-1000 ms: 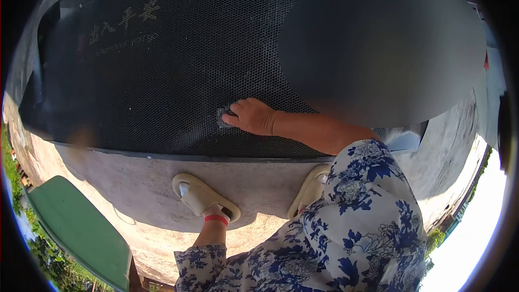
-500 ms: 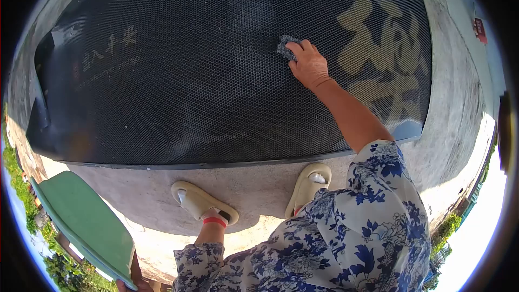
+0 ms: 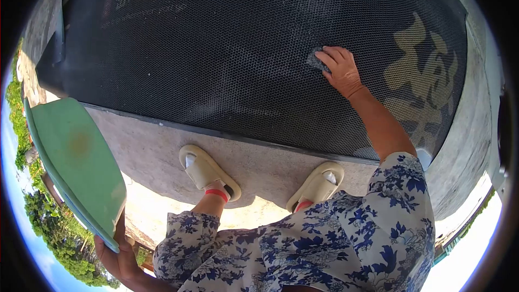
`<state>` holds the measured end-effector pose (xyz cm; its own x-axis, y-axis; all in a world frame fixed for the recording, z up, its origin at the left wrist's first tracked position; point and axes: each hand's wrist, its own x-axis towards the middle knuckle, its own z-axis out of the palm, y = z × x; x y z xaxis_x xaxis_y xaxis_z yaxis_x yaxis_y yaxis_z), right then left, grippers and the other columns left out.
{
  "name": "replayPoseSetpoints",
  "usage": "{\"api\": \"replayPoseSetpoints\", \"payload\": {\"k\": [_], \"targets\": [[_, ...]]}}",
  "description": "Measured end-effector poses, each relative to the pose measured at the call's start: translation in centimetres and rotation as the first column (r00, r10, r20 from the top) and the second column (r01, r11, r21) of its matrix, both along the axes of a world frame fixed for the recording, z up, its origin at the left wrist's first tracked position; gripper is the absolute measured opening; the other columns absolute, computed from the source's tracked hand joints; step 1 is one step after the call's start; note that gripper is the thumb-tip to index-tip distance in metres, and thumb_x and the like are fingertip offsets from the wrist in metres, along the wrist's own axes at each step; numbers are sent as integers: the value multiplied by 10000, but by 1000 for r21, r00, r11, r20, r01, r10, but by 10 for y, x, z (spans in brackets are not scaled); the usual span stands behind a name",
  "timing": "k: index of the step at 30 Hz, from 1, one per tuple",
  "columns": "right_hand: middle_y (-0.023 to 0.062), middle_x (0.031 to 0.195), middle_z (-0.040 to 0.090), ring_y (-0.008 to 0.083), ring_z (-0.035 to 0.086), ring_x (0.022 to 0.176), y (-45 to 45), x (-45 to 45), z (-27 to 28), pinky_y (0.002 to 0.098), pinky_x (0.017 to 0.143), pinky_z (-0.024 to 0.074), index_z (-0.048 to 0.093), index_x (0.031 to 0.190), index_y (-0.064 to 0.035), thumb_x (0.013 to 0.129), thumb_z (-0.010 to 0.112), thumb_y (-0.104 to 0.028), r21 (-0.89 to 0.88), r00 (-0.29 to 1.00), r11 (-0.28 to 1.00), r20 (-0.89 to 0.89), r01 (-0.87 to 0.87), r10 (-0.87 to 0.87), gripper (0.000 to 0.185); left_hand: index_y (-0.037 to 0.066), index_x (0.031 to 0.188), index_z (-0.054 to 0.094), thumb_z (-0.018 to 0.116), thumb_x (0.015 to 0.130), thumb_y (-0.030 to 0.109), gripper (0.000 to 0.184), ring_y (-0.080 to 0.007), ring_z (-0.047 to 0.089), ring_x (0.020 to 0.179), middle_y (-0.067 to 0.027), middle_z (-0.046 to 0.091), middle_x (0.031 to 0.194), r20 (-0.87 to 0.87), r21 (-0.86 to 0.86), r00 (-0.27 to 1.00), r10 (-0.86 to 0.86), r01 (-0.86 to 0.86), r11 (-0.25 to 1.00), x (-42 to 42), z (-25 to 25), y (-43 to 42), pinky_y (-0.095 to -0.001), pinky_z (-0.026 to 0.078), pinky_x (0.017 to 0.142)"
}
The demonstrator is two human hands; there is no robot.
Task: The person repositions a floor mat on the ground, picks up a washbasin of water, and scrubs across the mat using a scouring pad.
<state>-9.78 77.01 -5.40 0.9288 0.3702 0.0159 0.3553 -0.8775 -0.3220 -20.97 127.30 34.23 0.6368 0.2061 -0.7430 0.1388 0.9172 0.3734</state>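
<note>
My right hand (image 3: pixel 341 71) is closed on a grey, rough-textured wad (image 3: pixel 314 61), pressed to a black honeycomb-textured doormat (image 3: pixel 259 84). Large gold characters lie on the mat to the right of that hand, with smaller lettering at its upper left. Whitish dusty patches mark the mat's middle. At the lower left, my left hand (image 3: pixel 120 262) grips the near end of a green plastic pan (image 3: pixel 86 154) with a raised rim. The pan is tilted, and a brownish spot shows on its surface.
My feet, in beige slippers (image 3: pixel 208 172), stand on the concrete floor (image 3: pixel 157 148) just short of the mat's near edge. The mat's left corner is curled up. Green plants (image 3: pixel 59 227) appear beyond the pan.
The view has shifted, and the mat now sits tilted in it. My right hand appears farther right on the mat with the wad. The pan appears higher, and more of my left hand shows.
</note>
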Motion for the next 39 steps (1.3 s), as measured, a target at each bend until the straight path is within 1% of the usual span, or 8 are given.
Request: {"api": "replayPoseSetpoints", "payload": {"k": [7, 11, 18, 22, 27, 30, 35, 39], "targets": [[139, 1084, 591, 295, 543, 1030, 3, 96, -22, 431, 971, 417, 481, 1299, -124, 852, 658, -233, -21, 702, 721, 246, 693, -668, 493, 108, 1518, 65, 364, 976, 121, 619, -255, 22, 1462, -155, -40, 1578, -75, 22, 993, -89, 91, 996, 44, -21, 27, -492, 542, 878], [129, 1032, 595, 274, 547, 991, 90, 64, -22, 421, 946, 433, 499, 1258, -113, 821, 684, -193, 108, 809, 820, 134, 562, -572, 482, -128, 1388, 235, 297, 968, 10, 447, -335, 147, 1420, -298, 163, 1498, -249, 401, 947, -204, 293, 868, 18, -32, 60, -434, 228, 1175], [92, 1105, 552, 273, 543, 989, 243, -81, 6, 406, 876, 487, 519, 1203, -168, 660, 775, -76, 188, 979, 982, -190, -34, 70, 607, -13, 1354, 384, 507, 845, 29, 526, -298, 557, 1140, -184, 508, 1308, -659, 440, 738, 144, 223, 870, 5, -66, 22, -416, 510, 922], [109, 1104, 542, 313, 548, 1005, 145, -126, 18, 433, 888, 470, 479, 1220, -163, 714, 741, -101, -44, 884, 936, -315, 350, -345, 573, -52, 1325, 398, 495, 826, -4, 510, -301, 547, 1164, -176, 529, 1258, -725, 389, 683, 85, 304, 870, -20, -84, 2, -461, 478, 973], [188, 1138, 530, 389, 530, 1072, 65, -178, 26, 502, 885, 440, 442, 1234, -79, 770, 677, -137, -309, 402, 423, -131, 852, -906, 524, -47, 1335, 395, 499, 826, 4, 522, -288, 540, 1177, -177, 520, 1274, -758, 295, 652, 16, 322, 900, -39, -92, -17, -442, 463, 991], [225, 1138, 521, 399, 539, 1056, 126, -155, -1, 472, 886, 442, 443, 1164, -21, 787, 641, -132, -45, -105, -101, -92, 994, -990, 440, -36, 1334, 401, 507, 825, 12, 522, -285, 546, 1166, -169, 525, 1261, -797, 281, 604, 15, 349, 894, -44, -94, -27, -428, 469, 981], [227, 1172, 548, 401, 519, 1153, 315, -83, 55, 447, 983, 412, 450, 1247, -107, 747, 663, -148, -106, 228, 520, -812, 848, -537, 546, 1, 1302, 449, 561, 758, 42, 557, -281, 550, 1125, -132, 542, 1216, -610, 373, 791, -50, 342, 863, -96, -118, 1, -453, 499, 924], [199, 1065, 603, 343, 610, 1018, 303, -52, 124, 403, 904, 470, 451, 1246, -84, 741, 656, -131, 8, 124, 209, -825, 978, -551, 547, 28, 1291, 457, 562, 688, 62, 613, -261, 532, 1113, -95, 528, 1170, -624, 409, 781, 21, 303, 861, -103, -103, 24, -424, 499, 901]]}}
